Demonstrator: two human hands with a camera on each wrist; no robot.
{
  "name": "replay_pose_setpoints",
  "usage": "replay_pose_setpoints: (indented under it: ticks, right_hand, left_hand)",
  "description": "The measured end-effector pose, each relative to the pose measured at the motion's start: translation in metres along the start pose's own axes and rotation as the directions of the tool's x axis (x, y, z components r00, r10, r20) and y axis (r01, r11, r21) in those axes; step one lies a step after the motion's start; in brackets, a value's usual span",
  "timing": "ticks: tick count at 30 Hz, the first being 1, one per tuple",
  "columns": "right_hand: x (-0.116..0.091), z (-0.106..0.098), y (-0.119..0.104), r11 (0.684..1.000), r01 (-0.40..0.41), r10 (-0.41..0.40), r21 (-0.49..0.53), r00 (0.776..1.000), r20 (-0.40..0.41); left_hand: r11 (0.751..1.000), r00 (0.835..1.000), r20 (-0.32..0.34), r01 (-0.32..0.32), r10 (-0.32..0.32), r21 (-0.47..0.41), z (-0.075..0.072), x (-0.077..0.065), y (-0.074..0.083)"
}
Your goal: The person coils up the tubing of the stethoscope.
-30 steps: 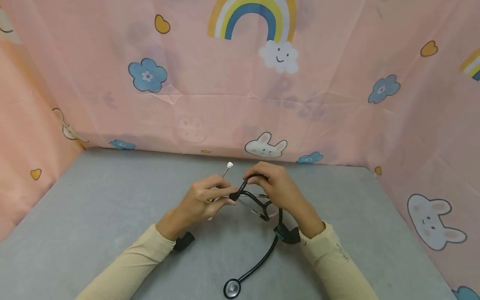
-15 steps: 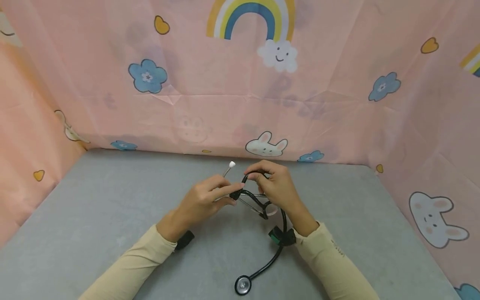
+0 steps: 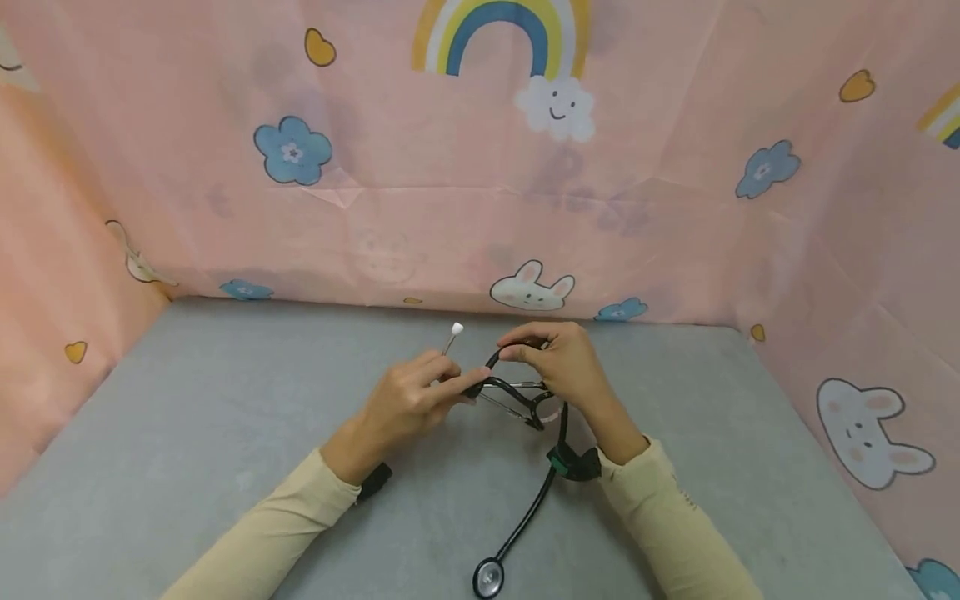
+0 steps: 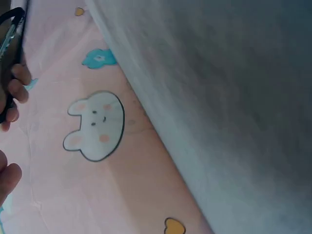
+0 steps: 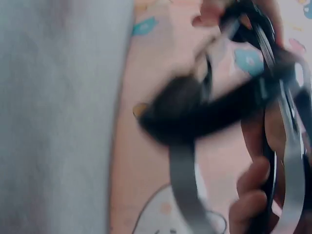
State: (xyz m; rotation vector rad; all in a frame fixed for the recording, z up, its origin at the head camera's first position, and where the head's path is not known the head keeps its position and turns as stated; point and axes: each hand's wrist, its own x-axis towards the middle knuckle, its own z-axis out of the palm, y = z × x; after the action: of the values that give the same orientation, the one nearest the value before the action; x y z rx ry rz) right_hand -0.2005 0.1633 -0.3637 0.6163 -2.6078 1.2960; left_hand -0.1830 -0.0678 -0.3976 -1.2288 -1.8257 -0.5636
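Observation:
Both hands hold a black stethoscope (image 3: pixel 516 391), folded up above the grey table. In the head view my left hand (image 3: pixel 408 398) grips the bundled tubing and metal ear tubes, its index finger lying along the black bundle. One white ear tip (image 3: pixel 457 329) sticks up behind that hand. My right hand (image 3: pixel 564 360) pinches a loop of the tubing between thumb and fingers. From there the tube hangs past the right wrist to the round chest piece (image 3: pixel 489 577) near the front. In the right wrist view the dark tubing (image 5: pixel 219 117) is blurred and close.
The grey tabletop (image 3: pixel 225 400) stretches to both sides of the hands. A pink printed cloth (image 3: pixel 420 192) rises behind it and at the left and right. A black strapped device (image 3: pixel 576 463) sits at the right wrist, another (image 3: pixel 375 482) at the left.
The right hand has shifted slightly right with the tubing loop. The hanging chest piece has swung to the right. The left index finger reaches further over the bundle.

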Motion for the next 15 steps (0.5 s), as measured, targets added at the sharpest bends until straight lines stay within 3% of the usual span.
replay_pose_setpoints:
  ticks: [4, 8, 12, 15]
  right_hand:
    - [0.004, -0.011, 0.008, 0.998, -0.045, 0.04, 0.033, 0.99, 0.139]
    - [0.004, -0.015, 0.016, 0.988, -0.118, 0.09, 0.095, 0.963, 0.255]
    - [0.005, -0.002, 0.016, 0.984, -0.147, 0.116, 0.098, 0.956, 0.268]
    - [0.006, 0.012, 0.011, 0.983, -0.141, 0.114, 0.119, 0.971, 0.21]
  left_hand:
    - [0.999, 1.0, -0.006, 0.031, -0.031, -0.036, -0.001, 0.0, 0.001]
    - [0.996, 0.998, -0.01, 0.061, -0.062, -0.058, -0.002, 0.002, 0.001]
    - [0.994, 0.994, -0.031, 0.105, -0.106, -0.027, -0.003, 0.002, 0.001]
    - [0.985, 0.983, -0.055, 0.173, -0.173, 0.0, -0.005, 0.002, -0.001]
